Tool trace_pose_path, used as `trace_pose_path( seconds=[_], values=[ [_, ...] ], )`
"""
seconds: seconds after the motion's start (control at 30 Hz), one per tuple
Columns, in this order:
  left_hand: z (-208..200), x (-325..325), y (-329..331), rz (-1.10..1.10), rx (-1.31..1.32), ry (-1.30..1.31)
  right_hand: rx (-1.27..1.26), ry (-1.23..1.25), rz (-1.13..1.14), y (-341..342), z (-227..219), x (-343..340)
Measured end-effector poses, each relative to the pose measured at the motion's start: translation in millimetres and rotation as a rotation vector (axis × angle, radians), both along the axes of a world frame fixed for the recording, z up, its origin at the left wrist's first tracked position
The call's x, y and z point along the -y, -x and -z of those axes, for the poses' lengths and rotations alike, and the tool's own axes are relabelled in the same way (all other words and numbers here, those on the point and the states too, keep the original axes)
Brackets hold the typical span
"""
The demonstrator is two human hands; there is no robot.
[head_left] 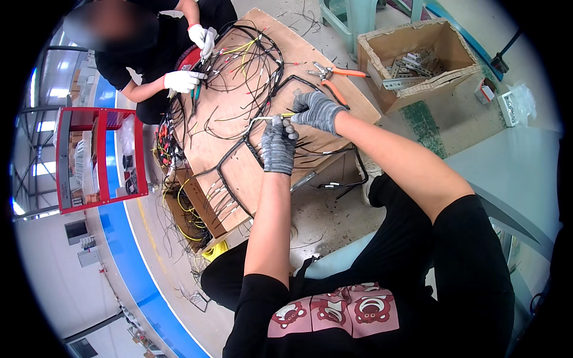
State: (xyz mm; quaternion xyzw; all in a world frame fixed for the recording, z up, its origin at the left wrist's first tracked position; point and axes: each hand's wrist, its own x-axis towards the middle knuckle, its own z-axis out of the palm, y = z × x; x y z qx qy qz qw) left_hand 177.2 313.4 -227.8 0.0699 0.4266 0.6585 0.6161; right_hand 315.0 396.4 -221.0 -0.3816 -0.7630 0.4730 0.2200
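Note:
Both my hands wear grey knitted gloves and meet over a wooden work table [310,53]. In the fingers of my left hand [278,148] is a thin yellow wire [287,115]. The fingertips of my right hand [317,112] are closed on the same wire, close to the left ones; its exact end is hidden. Below and left of my hands, a black taped wire harness [222,161] branches over the tabletop. Just beyond my right hand lie orange-handled pliers [325,72], their handles spread.
Across the table a person in white gloves [182,81] holds a green-handled tool [196,98] among looped black wires [279,56]. A cardboard box [412,89] of metal parts stands at the far right. Bundled wires hang off the left edge by a red rack [101,161].

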Motion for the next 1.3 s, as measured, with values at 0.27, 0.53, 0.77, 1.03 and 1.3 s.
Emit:
trace_pose_path(
  seconds=[0.27, 0.53, 0.77, 1.03, 1.3],
  values=[
    [-3.1, -0.8, -1.6, -0.014, -0.225, 0.012, 0.013, 0.032, 0.034, 2.6, 3.0, -2.2],
    [-2.1, -0.4, -4.9, 0.006, -0.403, -0.031, 0.002, 0.034, 0.048, 1.4, 1.9, 0.4],
    [3.2, 3.4, -5.7, 0.077, -0.392, -0.075, -0.045, 0.148, 0.039, -0.5, 0.5, 0.8],
    [-7.5, 0.2, -3.4, -0.023, -0.373, -0.070, -0.123, 0.300, -0.002, 1.0, -8.2, 2.5],
    [-2.4, -2.9, -1.4, -0.012, -0.324, -0.051, -0.050, 0.110, -0.026, 4.8, 0.5, 2.3]
  ],
)
